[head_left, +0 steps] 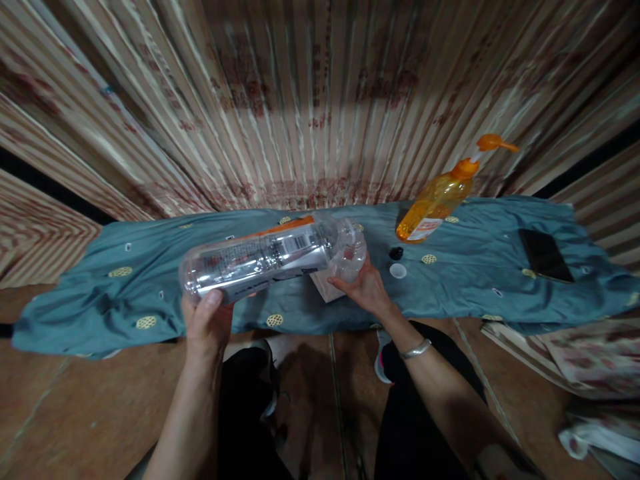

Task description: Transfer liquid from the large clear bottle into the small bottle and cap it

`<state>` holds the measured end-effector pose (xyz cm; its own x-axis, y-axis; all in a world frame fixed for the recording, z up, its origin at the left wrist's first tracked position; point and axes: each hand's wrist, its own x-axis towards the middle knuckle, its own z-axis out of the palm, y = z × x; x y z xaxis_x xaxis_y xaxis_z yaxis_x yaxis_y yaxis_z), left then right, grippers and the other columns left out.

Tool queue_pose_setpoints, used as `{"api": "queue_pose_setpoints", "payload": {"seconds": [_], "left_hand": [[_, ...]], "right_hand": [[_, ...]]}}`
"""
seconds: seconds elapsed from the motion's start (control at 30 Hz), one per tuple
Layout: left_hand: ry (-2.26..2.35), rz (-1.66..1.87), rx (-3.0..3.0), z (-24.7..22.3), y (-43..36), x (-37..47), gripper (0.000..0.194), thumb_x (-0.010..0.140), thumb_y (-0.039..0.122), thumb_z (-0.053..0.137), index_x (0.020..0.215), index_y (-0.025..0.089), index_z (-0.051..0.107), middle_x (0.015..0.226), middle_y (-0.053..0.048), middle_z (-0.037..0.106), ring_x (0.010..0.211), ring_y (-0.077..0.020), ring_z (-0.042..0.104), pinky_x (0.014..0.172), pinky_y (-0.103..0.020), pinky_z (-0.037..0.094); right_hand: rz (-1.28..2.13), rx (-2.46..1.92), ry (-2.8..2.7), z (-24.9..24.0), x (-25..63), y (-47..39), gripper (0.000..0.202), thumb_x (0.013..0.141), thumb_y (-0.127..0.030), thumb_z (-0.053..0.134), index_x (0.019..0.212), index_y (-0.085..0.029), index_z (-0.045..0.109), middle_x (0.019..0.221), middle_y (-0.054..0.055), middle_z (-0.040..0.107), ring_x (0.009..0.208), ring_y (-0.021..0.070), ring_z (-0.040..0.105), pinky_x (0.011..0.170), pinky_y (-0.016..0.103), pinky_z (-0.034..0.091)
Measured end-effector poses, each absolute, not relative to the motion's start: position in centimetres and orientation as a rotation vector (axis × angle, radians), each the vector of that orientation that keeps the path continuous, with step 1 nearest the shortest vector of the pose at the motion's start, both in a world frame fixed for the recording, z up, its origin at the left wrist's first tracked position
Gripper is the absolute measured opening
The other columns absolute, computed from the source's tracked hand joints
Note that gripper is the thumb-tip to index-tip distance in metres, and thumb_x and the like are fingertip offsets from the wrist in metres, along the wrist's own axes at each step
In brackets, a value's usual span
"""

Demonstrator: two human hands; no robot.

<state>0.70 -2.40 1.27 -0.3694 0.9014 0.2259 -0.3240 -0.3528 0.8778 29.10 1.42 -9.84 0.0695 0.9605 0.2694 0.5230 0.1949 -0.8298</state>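
My left hand [207, 320] is closed around the base end of a large clear plastic bottle [260, 260] with a silver and orange label. The bottle is tilted, nearly level, its neck end pointing right. My right hand [367, 287] is wrapped around a small clear plastic cup [349, 250] at the bottle's neck end. Whether the two touch, and whether any liquid flows, I cannot tell. Under the cup, a pale flat box-like thing [327, 287] lies on the cloth, partly hidden. A small black cap [397, 253] and a white round lid [398, 271] lie right of my right hand.
A teal patterned cloth [120, 287] covers the long narrow table. An orange pump bottle [433, 203] stands at the back right, and a dark phone-like slab [545, 255] lies at the right. Pleated curtains [300, 100] hang behind. A bag [590, 353] is at the lower right.
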Motion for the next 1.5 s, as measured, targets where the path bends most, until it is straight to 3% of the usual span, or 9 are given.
{"api": "queue_pose_setpoints", "payload": {"seconds": [0.13, 0.33, 0.6, 0.73, 1.23, 1.5], "left_hand": [[0.973, 1.863, 0.977, 1.4, -2.7, 0.8, 0.060, 0.057, 0.043, 0.100, 0.112, 0.025, 0.083, 0.113, -0.012, 0.085, 0.110, -0.0402, 0.081, 0.082, -0.048, 0.074], [0.950, 1.827, 1.072, 0.8, -2.4, 0.1, 0.084, 0.055, 0.043, 0.104, 0.133, 0.027, 0.078, 0.111, -0.011, 0.085, 0.097, -0.0335, 0.083, 0.081, -0.048, 0.074], [0.999, 1.832, 1.038, 0.6, -2.4, 0.0, 0.074, 0.051, 0.039, 0.103, 0.121, 0.026, 0.084, 0.088, -0.007, 0.082, 0.086, -0.0286, 0.081, 0.077, -0.041, 0.073], [1.007, 1.834, 1.060, 1.0, -2.4, 0.4, 0.067, 0.051, 0.040, 0.103, 0.114, 0.026, 0.086, 0.078, -0.005, 0.079, 0.077, -0.0257, 0.079, 0.074, -0.039, 0.072], [1.033, 1.866, 1.060, 0.4, -2.2, 0.5, 0.073, 0.050, 0.041, 0.106, 0.119, 0.029, 0.084, 0.088, -0.003, 0.080, 0.089, -0.0249, 0.080, 0.084, -0.036, 0.071], [0.990, 1.880, 1.073, 0.4, -1.8, 0.7, 0.058, 0.050, 0.039, 0.106, 0.103, 0.029, 0.087, 0.086, -0.003, 0.079, 0.084, -0.0232, 0.078, 0.083, -0.037, 0.072]], "right_hand": [[0.620, -1.441, -1.590, -9.8, 29.2, 1.5, 0.105, 0.075, -0.049, 0.099, 0.161, -0.017, 0.049, 0.138, 0.019, 0.079, 0.125, 0.0418, 0.079, 0.110, 0.060, 0.064], [0.634, -1.468, -1.601, -9.8, 29.3, 1.5, 0.112, 0.075, -0.051, 0.099, 0.166, -0.016, 0.043, 0.137, 0.020, 0.079, 0.124, 0.0429, 0.079, 0.108, 0.060, 0.065], [0.618, -1.479, -1.565, -9.9, 29.2, 1.4, 0.105, 0.076, -0.048, 0.095, 0.162, -0.012, 0.047, 0.133, 0.021, 0.081, 0.119, 0.0428, 0.081, 0.107, 0.060, 0.066], [0.614, -1.437, -1.557, -10.1, 29.2, 1.5, 0.098, 0.077, -0.045, 0.094, 0.159, -0.015, 0.050, 0.133, 0.018, 0.081, 0.122, 0.0405, 0.081, 0.108, 0.057, 0.066], [0.616, -1.420, -1.524, -9.9, 29.5, 1.9, 0.091, 0.077, -0.043, 0.091, 0.155, -0.015, 0.054, 0.133, 0.018, 0.082, 0.121, 0.0399, 0.081, 0.110, 0.059, 0.065], [0.609, -1.412, -1.519, -9.9, 29.4, 1.9, 0.092, 0.076, -0.044, 0.089, 0.156, -0.016, 0.051, 0.136, 0.018, 0.080, 0.124, 0.0384, 0.080, 0.113, 0.058, 0.064]]}}
